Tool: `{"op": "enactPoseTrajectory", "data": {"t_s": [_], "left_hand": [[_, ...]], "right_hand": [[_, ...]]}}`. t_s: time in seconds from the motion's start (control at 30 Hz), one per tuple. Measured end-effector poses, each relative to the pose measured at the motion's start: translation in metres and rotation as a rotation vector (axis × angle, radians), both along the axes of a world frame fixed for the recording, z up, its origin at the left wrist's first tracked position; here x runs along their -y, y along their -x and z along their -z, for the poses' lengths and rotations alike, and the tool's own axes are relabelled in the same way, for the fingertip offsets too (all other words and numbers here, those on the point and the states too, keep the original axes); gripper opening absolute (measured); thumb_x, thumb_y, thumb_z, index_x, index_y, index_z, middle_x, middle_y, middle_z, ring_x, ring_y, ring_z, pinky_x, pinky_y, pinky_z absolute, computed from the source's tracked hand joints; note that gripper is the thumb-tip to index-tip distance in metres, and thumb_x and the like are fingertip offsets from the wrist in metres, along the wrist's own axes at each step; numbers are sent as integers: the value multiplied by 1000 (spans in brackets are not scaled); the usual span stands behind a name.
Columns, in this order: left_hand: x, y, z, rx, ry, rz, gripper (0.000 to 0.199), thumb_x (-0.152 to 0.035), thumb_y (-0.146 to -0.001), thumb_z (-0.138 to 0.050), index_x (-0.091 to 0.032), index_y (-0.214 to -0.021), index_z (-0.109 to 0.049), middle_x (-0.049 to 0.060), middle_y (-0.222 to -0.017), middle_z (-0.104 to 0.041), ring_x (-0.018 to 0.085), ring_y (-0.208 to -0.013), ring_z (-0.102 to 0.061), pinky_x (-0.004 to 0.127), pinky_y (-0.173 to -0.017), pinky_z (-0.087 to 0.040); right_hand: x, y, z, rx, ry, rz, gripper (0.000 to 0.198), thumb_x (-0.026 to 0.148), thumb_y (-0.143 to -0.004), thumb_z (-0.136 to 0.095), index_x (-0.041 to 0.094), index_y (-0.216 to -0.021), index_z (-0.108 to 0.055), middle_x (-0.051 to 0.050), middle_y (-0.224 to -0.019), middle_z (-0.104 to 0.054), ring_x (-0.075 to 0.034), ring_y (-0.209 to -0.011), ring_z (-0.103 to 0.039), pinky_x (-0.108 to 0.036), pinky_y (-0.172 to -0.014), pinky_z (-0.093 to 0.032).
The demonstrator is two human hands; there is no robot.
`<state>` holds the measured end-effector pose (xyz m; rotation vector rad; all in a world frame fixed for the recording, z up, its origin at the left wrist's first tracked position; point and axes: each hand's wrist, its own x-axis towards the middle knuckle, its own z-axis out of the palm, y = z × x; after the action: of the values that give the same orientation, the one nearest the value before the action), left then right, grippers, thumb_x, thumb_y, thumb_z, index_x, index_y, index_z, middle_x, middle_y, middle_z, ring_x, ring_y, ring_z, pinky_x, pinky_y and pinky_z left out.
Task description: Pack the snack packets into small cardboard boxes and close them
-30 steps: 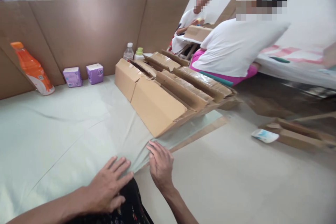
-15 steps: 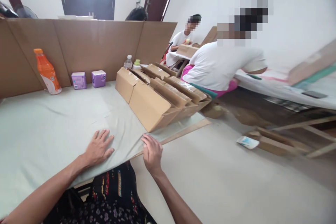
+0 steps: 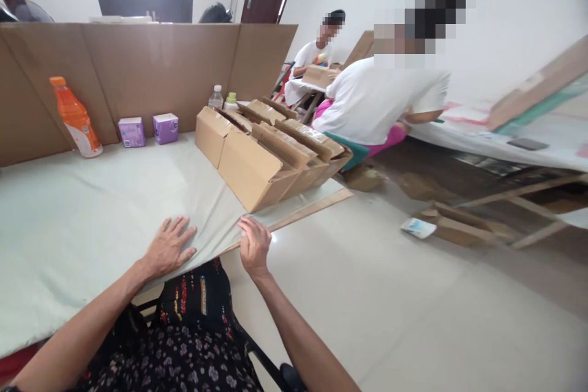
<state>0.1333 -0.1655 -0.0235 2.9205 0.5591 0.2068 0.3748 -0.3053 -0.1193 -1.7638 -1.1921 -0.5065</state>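
My left hand (image 3: 169, 247) lies flat on the pale green tablecloth (image 3: 96, 202), fingers spread and holding nothing. At the table's front right edge, my right hand (image 3: 255, 247) has its fingers bent over the border, closed on the tablecloth, which creases beside them. Just beyond the right fingertips stands a group of open cardboard boxes (image 3: 245, 171), set side by side with their flaps up. Part of the right thumb is hidden.
An orange bottle (image 3: 76, 119) and two purple packs, one a tissue pack (image 3: 131, 133), stand before a cardboard screen (image 3: 160, 67). Small bottles (image 3: 215, 98) are behind the boxes. Two people in white shirts sit at other tables. A carton (image 3: 454, 226) lies on the floor.
The view has shifted, so everything sits slightly higher and further left. Both hands keep their places on the table.
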Motion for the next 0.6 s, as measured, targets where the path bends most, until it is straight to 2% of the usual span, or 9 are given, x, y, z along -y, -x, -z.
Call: {"op": "enactPoseTrajectory", "data": {"t_s": [0.23,0.4,0.6], "left_hand": [[0,0,-8,-33,-9,11,55,-45,-106,-54,-17,-153,-58,21,-168,-47,40,-158,-41,63,-131,-28],[-5,-2,-9,-59,-5,44,61,-51,-107,-50,-17,-157,-54,23,-169,-45,43,-159,-38,68,-129,-28],[-21,-29,-7,-67,14,109,63,-59,-107,-49,-21,-157,-55,19,-170,-45,40,-158,-39,66,-130,-28]], "right_hand": [[2,1,-4,-17,-18,-6,34,18,-101,-41,22,-114,-72,-12,-123,-78,-28,-125,-68,-50,-114,-42],[4,-2,-9,36,-35,-23,33,15,-102,-42,22,-115,-72,-10,-119,-78,-25,-121,-69,-46,-114,-42],[21,-10,-19,73,14,-68,26,18,-105,-48,23,-112,-73,-9,-115,-78,-25,-115,-69,-42,-104,-47]]}}
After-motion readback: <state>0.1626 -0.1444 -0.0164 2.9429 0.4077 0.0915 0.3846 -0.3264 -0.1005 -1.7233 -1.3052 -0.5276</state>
